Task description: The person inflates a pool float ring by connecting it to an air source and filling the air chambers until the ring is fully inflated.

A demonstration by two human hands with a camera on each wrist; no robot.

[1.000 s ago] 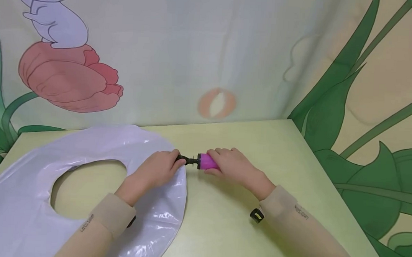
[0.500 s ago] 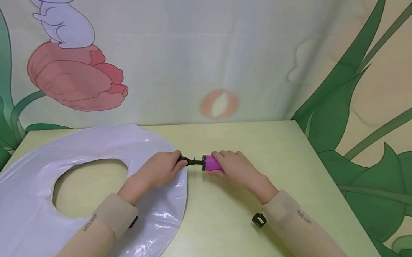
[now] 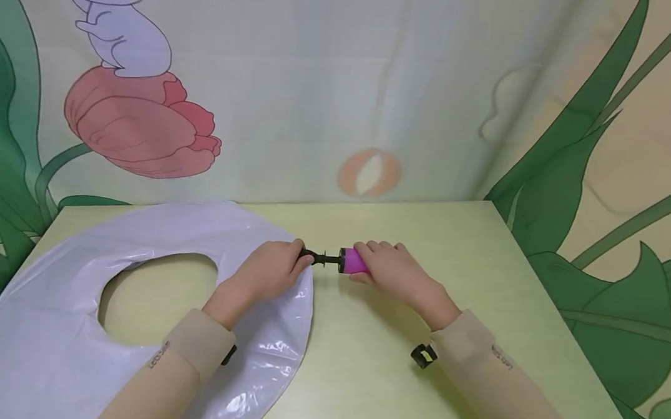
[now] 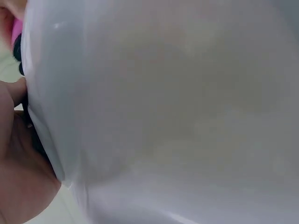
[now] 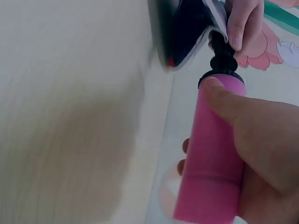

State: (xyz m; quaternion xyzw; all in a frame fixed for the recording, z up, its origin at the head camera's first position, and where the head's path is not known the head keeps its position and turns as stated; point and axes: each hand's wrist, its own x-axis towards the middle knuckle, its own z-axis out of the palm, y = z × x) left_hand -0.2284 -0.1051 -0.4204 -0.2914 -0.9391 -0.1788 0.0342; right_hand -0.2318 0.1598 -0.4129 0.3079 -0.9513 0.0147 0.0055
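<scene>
A pale, glossy inflatable ring [image 3: 55, 310] with a round hole lies on the table's left side and fills most of the left wrist view. At its right edge my left hand [image 3: 268, 269] grips the black handle [image 3: 306, 254] of a hand pump. My right hand [image 3: 402, 275] wraps round the pump's pink barrel [image 5: 212, 154], thumb near the black collar. A short length of black shaft [image 3: 331, 259] shows between the two hands. In the left wrist view the ring's edge hides part of the left fingers [image 4: 16, 91]. Where the pump's nozzle lies cannot be seen.
The pale yellow table [image 3: 424, 232] ends against a printed curtain [image 3: 295, 108] with a rabbit and flowers. Large green leaves [image 3: 561, 182] are printed on the right side. A small black device [image 3: 423, 355] hangs under the right cuff.
The pink barrel has moved a little to the right of the left hand, so slightly more black shaft shows. Both hands keep their grip. The head view has shifted slightly left.
</scene>
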